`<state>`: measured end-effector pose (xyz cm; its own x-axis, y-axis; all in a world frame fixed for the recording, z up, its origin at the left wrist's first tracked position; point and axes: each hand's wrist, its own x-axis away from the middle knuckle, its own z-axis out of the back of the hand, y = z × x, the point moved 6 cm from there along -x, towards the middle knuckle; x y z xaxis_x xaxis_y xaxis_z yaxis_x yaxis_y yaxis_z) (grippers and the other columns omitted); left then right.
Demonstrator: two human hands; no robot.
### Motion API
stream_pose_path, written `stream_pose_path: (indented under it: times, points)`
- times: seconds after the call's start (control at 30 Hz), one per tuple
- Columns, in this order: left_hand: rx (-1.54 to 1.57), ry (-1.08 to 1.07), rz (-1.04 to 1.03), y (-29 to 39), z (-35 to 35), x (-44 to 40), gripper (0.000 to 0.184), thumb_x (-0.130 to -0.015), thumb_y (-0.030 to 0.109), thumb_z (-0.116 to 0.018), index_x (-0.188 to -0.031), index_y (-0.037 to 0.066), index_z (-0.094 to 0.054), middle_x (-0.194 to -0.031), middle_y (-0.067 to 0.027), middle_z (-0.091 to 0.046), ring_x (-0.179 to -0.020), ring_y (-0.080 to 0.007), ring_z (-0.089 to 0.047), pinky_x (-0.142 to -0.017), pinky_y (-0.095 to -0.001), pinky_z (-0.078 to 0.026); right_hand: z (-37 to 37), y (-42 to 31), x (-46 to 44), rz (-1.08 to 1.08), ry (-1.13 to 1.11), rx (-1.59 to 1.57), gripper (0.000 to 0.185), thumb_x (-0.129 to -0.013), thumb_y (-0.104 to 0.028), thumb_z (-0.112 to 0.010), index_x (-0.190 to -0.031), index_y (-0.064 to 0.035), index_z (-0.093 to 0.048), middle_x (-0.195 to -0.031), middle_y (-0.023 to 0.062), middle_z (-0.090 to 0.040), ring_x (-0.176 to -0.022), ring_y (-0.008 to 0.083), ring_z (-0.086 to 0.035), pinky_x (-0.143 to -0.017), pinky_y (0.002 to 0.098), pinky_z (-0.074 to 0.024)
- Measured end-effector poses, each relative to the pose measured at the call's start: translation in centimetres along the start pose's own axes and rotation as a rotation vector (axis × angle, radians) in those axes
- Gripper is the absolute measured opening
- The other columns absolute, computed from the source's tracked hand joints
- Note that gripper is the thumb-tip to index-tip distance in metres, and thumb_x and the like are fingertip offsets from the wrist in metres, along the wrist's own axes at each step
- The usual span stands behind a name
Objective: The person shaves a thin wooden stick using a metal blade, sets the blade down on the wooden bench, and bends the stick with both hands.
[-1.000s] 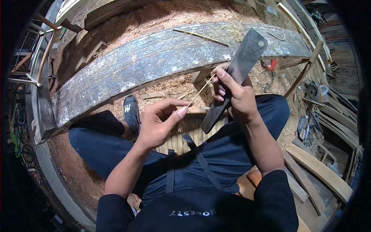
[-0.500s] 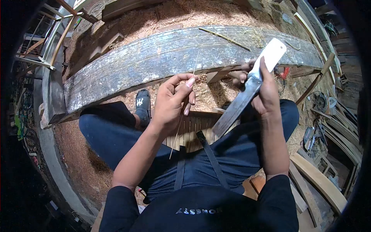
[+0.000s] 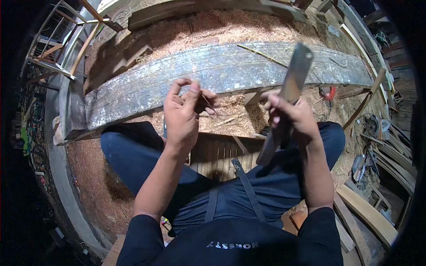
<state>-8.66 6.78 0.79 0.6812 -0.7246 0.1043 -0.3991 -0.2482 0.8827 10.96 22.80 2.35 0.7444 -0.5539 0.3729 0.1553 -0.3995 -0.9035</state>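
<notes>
While the right hand [image 3: 298, 116] grips the blade [image 3: 296, 73] (tilted, blurred) | left hand [image 3: 182, 111]: fingers curled | contents: cannot tell

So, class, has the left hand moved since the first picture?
Yes, forward and leftward: the left hand was short of the long board; now its fingertips show over it.

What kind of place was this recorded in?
Probably a woodworking workshop: shavings cover the ground, a paint-spotted plank bench crosses the view, and cut boards lie at the right.
</notes>
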Motion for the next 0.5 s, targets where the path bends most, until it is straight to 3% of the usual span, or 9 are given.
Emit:
stream_pose_path:
  times: [0.07,0.2,0.33,0.5]
  points:
    - [0.068,0.028,-0.074,0.7,1.2,-0.6,0.021,-0.105,0.022,-0.059,-0.114,0.005,-0.049,-0.091,-0.0161,-0.072,-0.078,-0.0250,-0.074,-0.064,-0.0303,-0.059,-0.7,1.1,0.1,-0.109,-0.048,0.119,0.036,-0.090,-0.031,-0.080,-0.109,-0.0006,-0.073,-0.086,0.0039,-0.073,-0.061,0.0076,-0.062,-0.056,0.0250,-0.0518]
    - [0.109,0.124,-0.165,2.0,2.6,-0.9,0.017,-0.105,0.022,-0.058,-0.112,0.009,-0.051,-0.095,-0.0137,-0.073,-0.089,-0.0262,-0.075,-0.072,-0.0326,-0.060,-0.8,1.6,-0.2,-0.115,-0.093,0.151,0.035,-0.090,-0.029,-0.080,-0.107,0.0010,-0.073,-0.074,0.0011,-0.068,-0.059,0.0070,-0.060,-0.054,0.0242,-0.0486]
    - [0.149,0.114,-0.181,2.1,2.6,-0.8,0.015,-0.105,0.021,-0.058,-0.113,0.010,-0.051,-0.103,-0.0164,-0.072,-0.098,-0.0287,-0.074,-0.079,-0.0333,-0.062,-1.0,1.0,0.0,-0.068,-0.041,0.162,0.026,-0.092,-0.022,-0.078,-0.102,0.0014,-0.075,-0.069,-0.0009,-0.064,-0.058,0.0063,-0.058,-0.053,0.0237,-0.0458]
    - [0.246,0.154,-0.139,1.8,1.5,-0.6,0.014,-0.105,0.016,-0.058,-0.112,0.009,-0.048,-0.100,-0.0173,-0.072,-0.095,-0.0304,-0.075,-0.076,-0.0351,-0.065,-0.8,0.9,-0.1,-0.052,0.010,0.169,0.021,-0.093,-0.014,-0.076,-0.105,0.0029,-0.074,-0.071,-0.0007,-0.064,-0.059,0.0063,-0.057,-0.054,0.0229,-0.0447]
